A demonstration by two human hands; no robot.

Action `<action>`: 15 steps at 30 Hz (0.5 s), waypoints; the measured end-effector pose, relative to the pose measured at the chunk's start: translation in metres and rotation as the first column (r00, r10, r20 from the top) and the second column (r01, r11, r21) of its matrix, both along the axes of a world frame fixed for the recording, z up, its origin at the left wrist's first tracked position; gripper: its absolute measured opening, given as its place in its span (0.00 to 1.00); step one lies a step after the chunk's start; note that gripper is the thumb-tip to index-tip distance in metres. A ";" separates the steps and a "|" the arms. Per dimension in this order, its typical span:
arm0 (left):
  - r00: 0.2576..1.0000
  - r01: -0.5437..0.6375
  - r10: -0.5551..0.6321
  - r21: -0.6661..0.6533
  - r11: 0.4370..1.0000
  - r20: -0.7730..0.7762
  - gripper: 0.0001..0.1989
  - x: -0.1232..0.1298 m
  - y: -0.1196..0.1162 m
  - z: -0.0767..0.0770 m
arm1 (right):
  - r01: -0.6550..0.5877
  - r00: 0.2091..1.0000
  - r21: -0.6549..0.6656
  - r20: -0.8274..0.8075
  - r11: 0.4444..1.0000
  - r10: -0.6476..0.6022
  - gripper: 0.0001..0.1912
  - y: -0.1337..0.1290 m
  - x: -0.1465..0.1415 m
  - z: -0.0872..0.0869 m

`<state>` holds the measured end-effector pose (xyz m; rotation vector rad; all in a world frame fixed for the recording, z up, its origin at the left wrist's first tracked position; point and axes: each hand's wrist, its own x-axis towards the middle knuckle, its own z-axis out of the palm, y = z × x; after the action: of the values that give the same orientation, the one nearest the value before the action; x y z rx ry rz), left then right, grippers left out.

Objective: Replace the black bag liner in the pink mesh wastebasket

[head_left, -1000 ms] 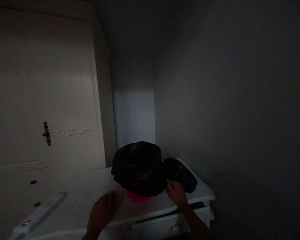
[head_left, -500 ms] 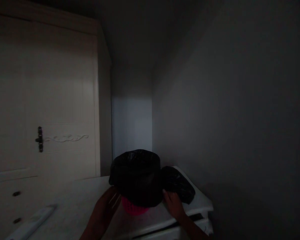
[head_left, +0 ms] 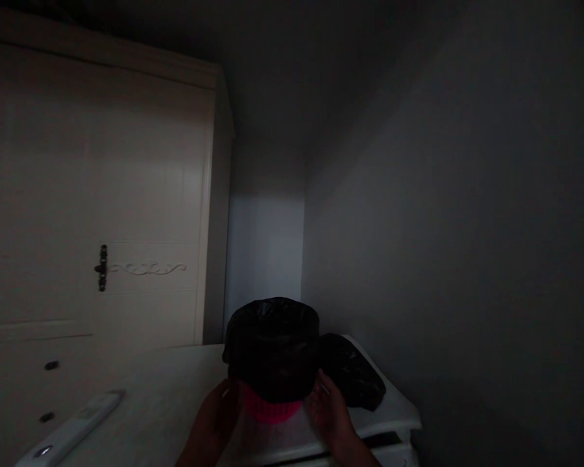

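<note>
A pink slotted basket or bin (head_left: 271, 411) stands on a white surface, with a black plastic bag (head_left: 275, 353) turned down over its rim and most of its sides. My left hand (head_left: 216, 418) grips the bag's lower edge at the left, its fingertips partly lost in the dark. On the right side my right hand (head_left: 331, 415) has its fingers curled at the same bag's lower edge. Only the base of the pink basket shows beneath the plastic. The inside is too dark to make out.
Another black plastic bag (head_left: 353, 373) lies just right of the basket. A long white object (head_left: 73, 431) rests at the lower left of the white top (head_left: 165, 376). A pale wardrobe (head_left: 146, 194) rises at the left, and a grey wall (head_left: 418, 227) closes the right side.
My left hand has moved in against the bag's left lower edge, its fingers less spread. My right hand stays at the right side, turned more upright. The view has shifted slightly left.
</note>
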<state>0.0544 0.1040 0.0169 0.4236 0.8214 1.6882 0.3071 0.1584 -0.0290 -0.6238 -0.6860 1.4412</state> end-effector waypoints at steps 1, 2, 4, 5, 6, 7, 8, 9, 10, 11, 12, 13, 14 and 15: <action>1.000 0.023 -0.022 0.026 0.999 -0.020 0.12 0.001 -0.001 0.003 | -0.007 1.000 -0.025 -0.009 1.000 0.007 0.21 -0.002 -0.002 0.003; 0.998 0.053 -0.050 0.054 0.997 -0.045 0.12 0.002 -0.002 0.007 | -0.014 1.000 -0.049 -0.011 0.999 0.013 0.21 -0.003 -0.004 0.007; 0.991 0.108 -0.099 0.098 0.989 -0.092 0.12 0.004 -0.005 0.012 | -0.025 1.000 -0.068 0.009 0.997 0.026 0.21 -0.006 -0.006 0.011; 0.988 0.125 -0.116 0.100 0.987 -0.099 0.12 0.005 -0.008 0.015 | -0.029 0.999 -0.061 0.023 0.998 0.030 0.21 -0.008 -0.006 0.013; 0.987 0.137 -0.126 0.103 0.985 -0.104 0.13 0.006 -0.010 0.016 | -0.030 0.999 -0.045 0.034 0.999 0.032 0.22 -0.009 -0.006 0.015; 0.985 0.139 -0.125 0.111 0.984 -0.119 0.15 0.008 -0.011 0.017 | -0.030 0.999 -0.025 0.039 0.999 0.031 0.22 -0.010 -0.006 0.016; 0.983 0.125 -0.106 0.127 0.984 -0.149 0.17 0.010 -0.011 0.017 | -0.026 0.999 -0.008 0.037 1.000 0.026 0.23 -0.011 -0.006 0.018; 0.976 0.100 -0.068 0.151 0.983 -0.206 0.20 0.011 -0.010 0.016 | -0.017 0.999 0.008 0.032 1.000 0.016 0.25 -0.012 -0.005 0.019; 0.955 0.064 -0.006 0.186 0.980 -0.295 0.23 0.013 -0.007 0.014 | 0.000 1.000 0.024 0.026 1.000 0.000 0.27 -0.012 -0.005 0.021; 0.910 0.015 0.085 0.238 0.971 -0.406 0.25 0.014 -0.003 0.012 | 0.026 0.999 0.043 0.024 0.999 -0.027 0.29 -0.012 -0.006 0.021; 0.830 -0.036 0.201 0.308 0.951 -0.520 0.26 0.014 0.001 0.009 | 0.059 0.998 0.072 0.030 0.996 -0.062 0.31 -0.012 -0.007 0.021; 0.713 -0.080 0.331 0.397 0.914 -0.619 0.25 0.014 0.006 0.005 | 0.096 0.994 0.116 0.048 0.989 -0.102 0.32 -0.013 -0.008 0.021; 0.561 -0.104 0.465 0.499 0.860 -0.685 0.23 0.014 0.010 0.002 | 0.128 0.987 0.170 0.077 0.977 -0.143 0.34 -0.013 -0.010 0.019; 0.388 -0.101 0.588 0.602 0.792 -0.709 0.21 0.013 0.014 0.000 | 0.155 0.976 0.229 0.113 0.961 -0.185 0.36 -0.014 -0.012 0.017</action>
<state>0.0678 0.1181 0.0165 1.7109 1.3083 2.0636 0.2948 0.1442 -0.0117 -0.5953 -0.8622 1.1530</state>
